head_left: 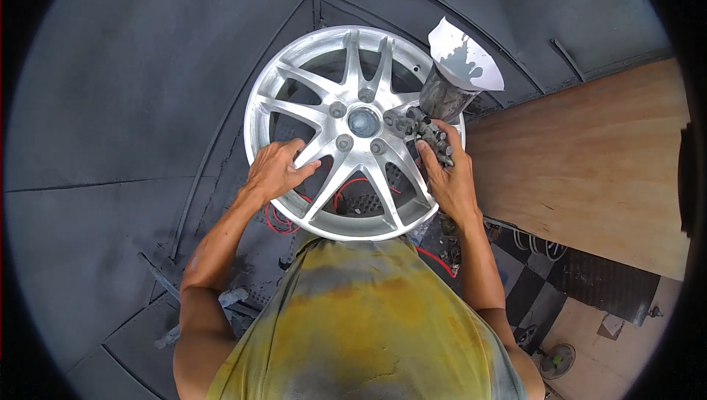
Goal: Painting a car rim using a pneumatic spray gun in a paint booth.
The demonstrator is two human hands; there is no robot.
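Observation:
A bare silver alloy wheel rim (pixel 355 163) with several split spokes faces up in front of me. My left hand (pixel 278 170) grips it at the lower left, fingers hooked by a spoke and the thumb lying across it. In my right hand (pixel 453 179) is a paint-smeared spray gun (pixel 427 133), held over the rim's right side with its nozzle end near the hub. On top of the gun sits a dark stained cup (pixel 445 96). A white paper sheet (pixel 475 57) splashed with grey paint stands at the cup's mouth.
Dark grey coated walls (pixel 162 54) enclose the left and far sides. To the right stands a wooden board (pixel 574 168). A red hose (pixel 436 258) runs beneath the wheel and past my right side. Grey stand legs (pixel 158 275) show at lower left, a small fan (pixel 557 361) at lower right.

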